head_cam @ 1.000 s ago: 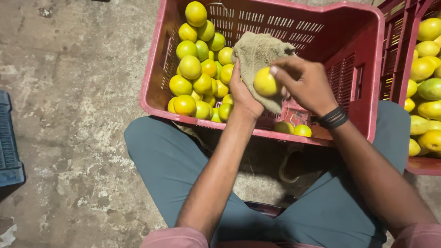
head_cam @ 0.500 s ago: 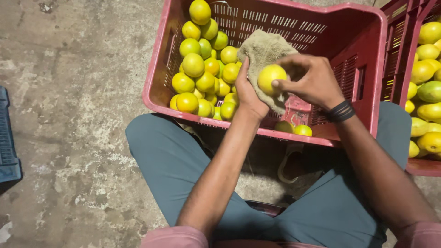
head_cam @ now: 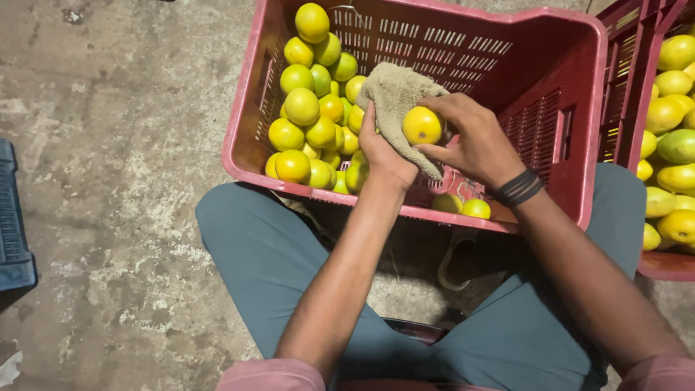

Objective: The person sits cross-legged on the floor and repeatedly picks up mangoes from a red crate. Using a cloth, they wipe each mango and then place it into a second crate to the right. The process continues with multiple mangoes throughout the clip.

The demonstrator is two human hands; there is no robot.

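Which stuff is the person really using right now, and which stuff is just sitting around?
In use:
left hand gripping the cloth
right hand holding a yellow fruit against that cloth
red crate beneath the hands, with its fruit pile

Just sitting around:
second red crate of fruit at right
blue crate at left

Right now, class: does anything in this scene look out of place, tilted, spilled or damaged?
The red slatted plastic crate is tipped toward the person, so its yellow-green citrus fruits are heaped at one end. The left hand holds a coarse beige cloth; the right hand presses a yellow fruit into it. Nothing spilled.
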